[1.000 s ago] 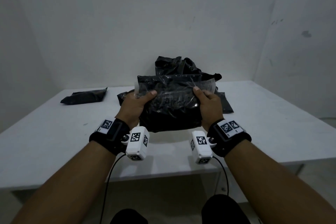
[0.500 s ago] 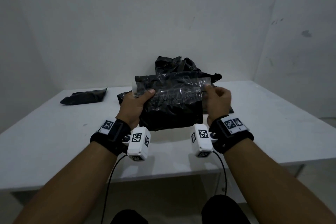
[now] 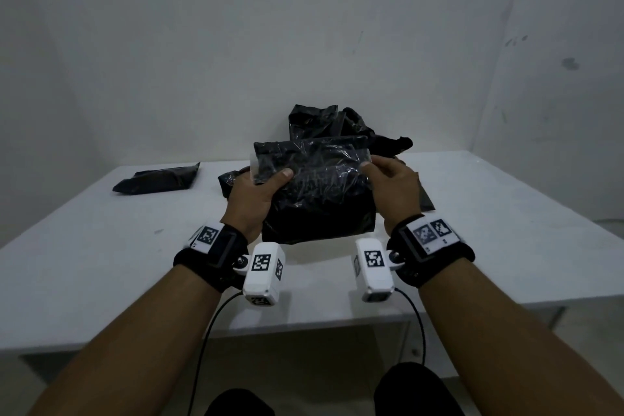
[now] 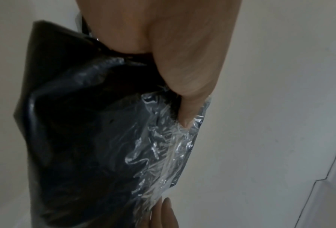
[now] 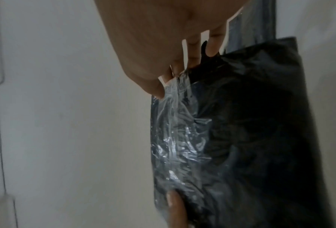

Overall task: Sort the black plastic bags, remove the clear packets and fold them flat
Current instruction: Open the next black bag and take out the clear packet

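A clear packet stuffed with black plastic bags is held upright above the white table. My left hand grips its left side, thumb on the front; in the left wrist view the thumb presses the crinkled clear film. My right hand pinches the packet's upper right edge; in the right wrist view its fingertips hold the clear flap. Behind the packet, a heap of loose black bags lies on the table.
A folded black bag lies flat at the table's far left. Another flat black bag peeks out behind my right hand. Grey walls close in behind and to the right. The table's front edge is near my wrists.
My right hand has left its side grip, with the thumb on the front, and now pinches the packet's upper right edge. The packet has risen slightly. The left hand's grip is unchanged.
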The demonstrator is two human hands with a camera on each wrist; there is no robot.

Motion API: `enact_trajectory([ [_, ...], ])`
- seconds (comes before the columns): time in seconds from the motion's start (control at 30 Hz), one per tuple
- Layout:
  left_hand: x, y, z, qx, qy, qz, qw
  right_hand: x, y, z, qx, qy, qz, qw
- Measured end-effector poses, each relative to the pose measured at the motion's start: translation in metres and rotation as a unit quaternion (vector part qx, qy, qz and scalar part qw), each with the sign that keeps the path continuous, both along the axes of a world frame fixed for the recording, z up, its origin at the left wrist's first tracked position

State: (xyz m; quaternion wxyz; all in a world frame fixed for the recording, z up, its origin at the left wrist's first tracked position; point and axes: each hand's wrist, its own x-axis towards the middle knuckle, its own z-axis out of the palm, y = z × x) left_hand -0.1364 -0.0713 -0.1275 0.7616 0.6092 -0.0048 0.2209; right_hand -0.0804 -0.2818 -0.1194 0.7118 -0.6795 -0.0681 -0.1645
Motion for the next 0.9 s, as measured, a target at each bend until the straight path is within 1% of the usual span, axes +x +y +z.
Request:
enact_trajectory([
  [0.1,-0.002,0.0,0.0,0.016,0.003,0.003,1.0,0.002,-0.001,0.003,0.075,0.062,0.05,0.994],
  [0.17,-0.004,-0.001,0.002,0.019,0.007,-0.011,1.0,0.003,-0.003,0.006,0.095,0.088,0.089,0.988],
  [0.2,-0.006,-0.001,0.005,0.007,0.013,-0.028,1.0,0.002,-0.005,0.007,0.107,0.097,0.096,0.985],
  [0.33,-0.01,0.005,0.013,-0.066,0.038,-0.107,0.991,-0.001,-0.009,0.009,0.174,0.105,0.077,0.976],
  [0.4,-0.011,0.006,0.012,-0.09,0.028,-0.119,0.989,-0.001,-0.006,0.006,0.185,0.101,0.062,0.976],
  [0.43,-0.011,0.005,0.011,-0.082,0.02,-0.107,0.991,-0.001,-0.003,0.005,0.178,0.095,0.052,0.978],
  [0.5,-0.01,0.002,0.009,-0.04,0.001,-0.06,0.997,0.002,0.003,0.0,0.164,0.085,0.021,0.983],
  [0.57,-0.008,0.0,0.007,-0.019,-0.002,-0.017,1.0,0.004,0.009,-0.003,0.135,0.065,-0.004,0.989],
  [0.7,-0.008,0.001,0.005,0.018,-0.02,0.03,0.999,0.003,0.013,-0.003,0.093,0.034,-0.044,0.994],
  [0.8,-0.008,0.004,0.005,0.0,-0.027,0.058,0.998,0.003,0.013,-0.004,0.088,0.016,-0.059,0.994],
  [0.9,-0.009,0.005,0.008,-0.009,-0.004,0.059,0.998,0.005,0.014,-0.004,0.088,0.008,-0.065,0.994],
])
